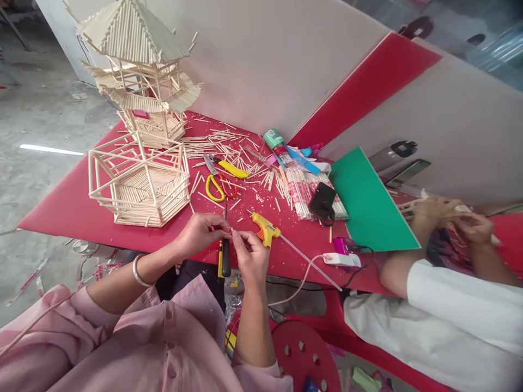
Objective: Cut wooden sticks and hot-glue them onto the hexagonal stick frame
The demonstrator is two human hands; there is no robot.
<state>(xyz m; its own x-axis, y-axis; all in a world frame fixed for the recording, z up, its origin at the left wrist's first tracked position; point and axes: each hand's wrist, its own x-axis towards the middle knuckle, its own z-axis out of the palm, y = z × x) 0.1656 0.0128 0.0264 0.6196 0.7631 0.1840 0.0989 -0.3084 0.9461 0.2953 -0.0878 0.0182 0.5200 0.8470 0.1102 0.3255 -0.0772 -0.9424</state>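
Note:
My left hand and my right hand meet over the table's front edge, fingertips pinched close together. A tiny pale bit shows between them, too small to name. Under my fingers lies a tool with a black handle, with a yellow-and-black tool alongside it. Just right of my right hand, a yellow glue gun rests on the red table. To the left stands an open hexagonal frame of wooden sticks. Behind it rises a stick pagoda with tiered roofs.
Yellow-handled scissors and a yellow utility knife lie among loose sticks. Packaged sticks and a black adapter sit farther right. A green board separates a co-worker's hands from my side. A white power strip trails cords.

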